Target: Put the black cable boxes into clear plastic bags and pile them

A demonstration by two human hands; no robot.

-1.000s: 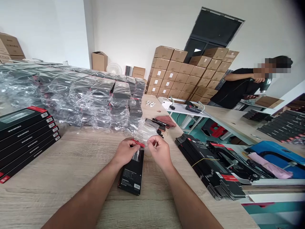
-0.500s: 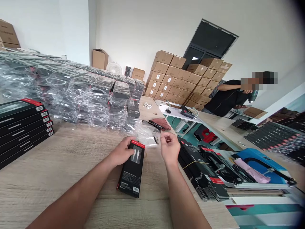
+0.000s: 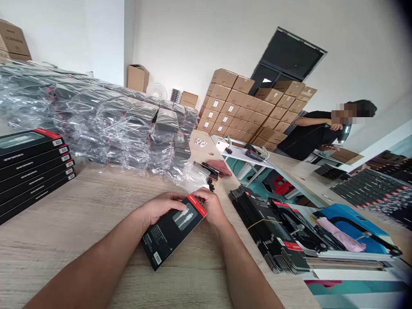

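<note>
From far away, I watch the left grip and the right grip clamp on a black cable box with a red edge. The left grip wraps around one long side. The right grip pinches the red end near its corner. The box sits just above the wood table, and I cannot tell if its low corner touches.

The long side of the box runs on a slant. Its red end points up and to the right, away from me. Its barcode end points down and to the left, toward me. The front, with a window that shows a white cable, faces up.

To do this well, I think the grips should hold the box by its edges, so the window stays clear and the card does not bend.

A clear plastic bag lies just past the red end of the box. A stack of flat black boxes sits well to its left, and a tied stack of black boxes lies to its right. Behind it is a big pile of boxes in clear wrap. Far past it, a person in a black shirt stands near brown cartons.
</note>
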